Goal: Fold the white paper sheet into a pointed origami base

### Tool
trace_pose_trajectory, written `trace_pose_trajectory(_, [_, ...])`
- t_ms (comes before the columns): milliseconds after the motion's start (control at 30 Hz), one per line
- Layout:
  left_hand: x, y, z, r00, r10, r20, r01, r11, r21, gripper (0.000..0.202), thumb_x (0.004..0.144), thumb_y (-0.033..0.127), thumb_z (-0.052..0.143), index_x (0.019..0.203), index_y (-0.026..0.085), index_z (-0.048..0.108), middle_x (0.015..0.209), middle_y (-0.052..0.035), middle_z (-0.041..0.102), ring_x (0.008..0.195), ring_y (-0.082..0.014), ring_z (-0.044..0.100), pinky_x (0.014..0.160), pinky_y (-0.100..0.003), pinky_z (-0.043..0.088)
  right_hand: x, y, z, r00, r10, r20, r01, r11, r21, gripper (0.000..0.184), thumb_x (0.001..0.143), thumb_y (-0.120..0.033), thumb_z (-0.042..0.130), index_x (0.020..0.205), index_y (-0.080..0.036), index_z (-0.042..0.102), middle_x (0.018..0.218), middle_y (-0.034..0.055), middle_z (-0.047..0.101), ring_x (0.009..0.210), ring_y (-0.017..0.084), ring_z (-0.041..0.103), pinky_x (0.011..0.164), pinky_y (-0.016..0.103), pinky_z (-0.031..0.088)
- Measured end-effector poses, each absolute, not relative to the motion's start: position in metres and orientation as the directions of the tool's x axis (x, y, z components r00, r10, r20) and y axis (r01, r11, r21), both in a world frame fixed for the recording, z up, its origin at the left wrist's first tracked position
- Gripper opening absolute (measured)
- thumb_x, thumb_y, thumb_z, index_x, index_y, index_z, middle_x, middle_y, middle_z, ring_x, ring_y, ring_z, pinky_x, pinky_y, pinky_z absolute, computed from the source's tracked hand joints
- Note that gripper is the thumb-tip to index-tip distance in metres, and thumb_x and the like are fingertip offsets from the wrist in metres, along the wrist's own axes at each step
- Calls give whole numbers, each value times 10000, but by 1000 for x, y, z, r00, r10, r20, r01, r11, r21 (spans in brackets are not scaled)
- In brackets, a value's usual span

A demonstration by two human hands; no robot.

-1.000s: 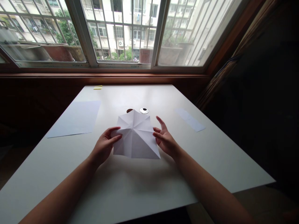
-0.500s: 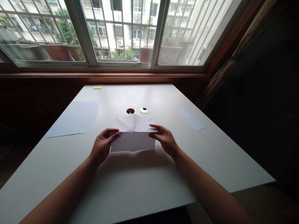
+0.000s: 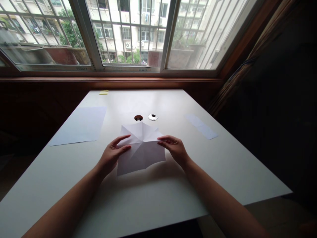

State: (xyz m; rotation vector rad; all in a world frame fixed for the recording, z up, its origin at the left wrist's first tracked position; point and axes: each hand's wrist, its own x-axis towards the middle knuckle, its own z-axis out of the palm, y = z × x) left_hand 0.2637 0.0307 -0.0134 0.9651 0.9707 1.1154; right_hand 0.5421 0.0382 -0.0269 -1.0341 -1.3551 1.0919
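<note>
A creased white sheet of paper (image 3: 141, 153) is held over the middle of the table, its fold lines meeting near the centre in a star shape. My left hand (image 3: 110, 153) has the sheet's left side, with thumb and index finger a little apart over the paper; its other fingers are mostly hidden. On the right edge, my right hand (image 3: 174, 145) pinches the paper between thumb and fingers along the middle crease. The near half of the sheet slopes down toward me, casting a shadow on the white table (image 3: 148, 201).
A larger flat sheet (image 3: 81, 125) lies on the left, and a narrow paper strip (image 3: 201, 126) on the right. Beyond my hands are a round hole (image 3: 138, 117) and its cover (image 3: 153, 117). Yellow sticky notes (image 3: 103, 92) sit at the far edge, below a barred window (image 3: 131, 33).
The sheet has gone from folded over along its middle crease to opened out, its near half now reaching lower. My left thumb and index finger have spread apart; my right hand has barely moved.
</note>
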Motion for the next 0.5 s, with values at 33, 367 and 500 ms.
trace_pose_trajectory(33, [264,30,-13,178,976,-128,-245,170,955,600,627,298,882,1186,212,683,1030,-95,727,825,-222,697,707,-322,572,542,38,-26,-66,976,206,12,208,-978,219,733,-366,807,906,-238,766,925,45,741,893,227,671,843,403,543])
trace_pose_trajectory(367, [264,31,-17,122,987,-105,-143,122,982,402,644,326,869,999,168,766,968,-102,752,846,-216,681,701,-274,539,540,41,-29,-173,931,321,238,356,-904,450,675,-456,841,1085,-317,718,1285,68,451,1132,239,538,963,408,519])
trace_pose_trajectory(500, [264,32,-20,122,991,-63,-145,80,986,368,662,303,861,996,181,768,1009,-94,750,919,-209,669,785,-278,526,535,39,-32,-201,896,397,264,440,-858,620,617,-486,864,1186,-359,654,1574,29,115,1286,299,449,996,469,510])
